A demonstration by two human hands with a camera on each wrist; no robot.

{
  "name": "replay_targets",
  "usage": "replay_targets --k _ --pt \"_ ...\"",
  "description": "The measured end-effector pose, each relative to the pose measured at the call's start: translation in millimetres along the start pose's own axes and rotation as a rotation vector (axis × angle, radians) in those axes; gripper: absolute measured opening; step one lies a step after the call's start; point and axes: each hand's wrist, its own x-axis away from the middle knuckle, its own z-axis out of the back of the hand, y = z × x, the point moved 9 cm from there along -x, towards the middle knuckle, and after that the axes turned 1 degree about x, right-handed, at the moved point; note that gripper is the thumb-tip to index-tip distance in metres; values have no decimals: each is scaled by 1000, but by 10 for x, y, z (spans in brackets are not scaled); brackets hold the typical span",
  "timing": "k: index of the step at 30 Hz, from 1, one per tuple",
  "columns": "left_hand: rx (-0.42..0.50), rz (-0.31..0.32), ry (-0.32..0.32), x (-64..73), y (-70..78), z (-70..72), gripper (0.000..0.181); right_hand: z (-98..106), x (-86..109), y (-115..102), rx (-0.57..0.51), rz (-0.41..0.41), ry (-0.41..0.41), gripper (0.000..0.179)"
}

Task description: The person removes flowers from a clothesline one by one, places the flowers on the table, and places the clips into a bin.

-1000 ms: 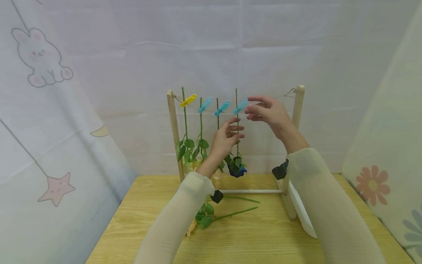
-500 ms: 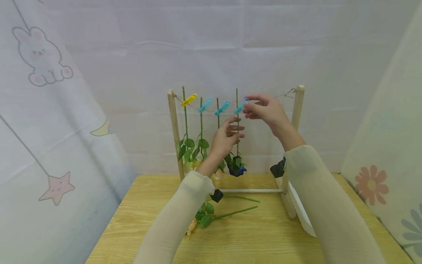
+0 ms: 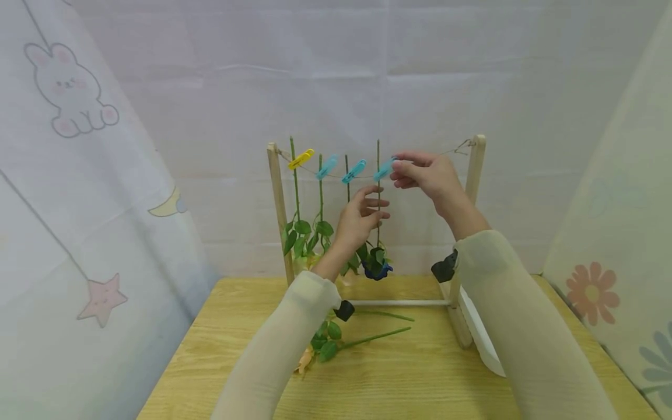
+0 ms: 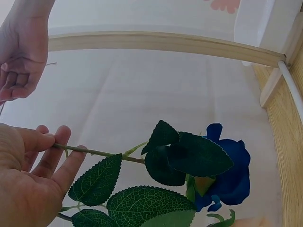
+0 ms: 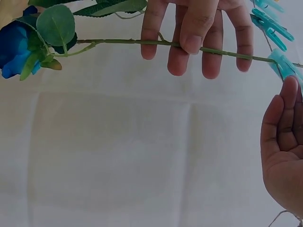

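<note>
A blue rose (image 3: 377,270) hangs head down, its stem (image 5: 118,41) running up to a light blue clothespin (image 3: 384,168) on a string. My left hand (image 3: 359,219) pinches that stem below the clothespin, between thumb and fingers, with the other fingers spread. At the clothespin's upper right end, my right hand (image 3: 427,175) grips the handles with thumb and fingertips. In the right wrist view this clothespin (image 5: 284,62) sits across stem and string; the fingertips there are partly cut off. The left wrist view shows the rose's bloom (image 4: 229,175) and leaves beyond my left hand.
Left of the rose, more flowers hang from a yellow clothespin (image 3: 301,159) and two blue ones. Wooden posts (image 3: 475,169) hold the string, with a white rod (image 3: 404,303) low between them. Cut stems (image 3: 373,338) lie on the table; a white tray (image 3: 480,335) stands right.
My right thumb and fingers have closed on the clothespin's end, and clothespin and stem top have shifted very slightly right. My left hand stays in place on the stem.
</note>
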Motion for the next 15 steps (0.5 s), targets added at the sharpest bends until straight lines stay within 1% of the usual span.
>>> replay_targets --k 3,6,12,15 --pt "4 -5 0 0 15 7 46 23 5 -15 -24 1 21 42" --pt "12 -6 1 3 17 15 47 74 21 -36 -51 26 51 41" --pt "58 -11 4 20 19 28 49 158 62 -97 -188 107 82 34" --pt "80 -16 -3 32 34 30 49 177 70 -105 -231 118 88 32"
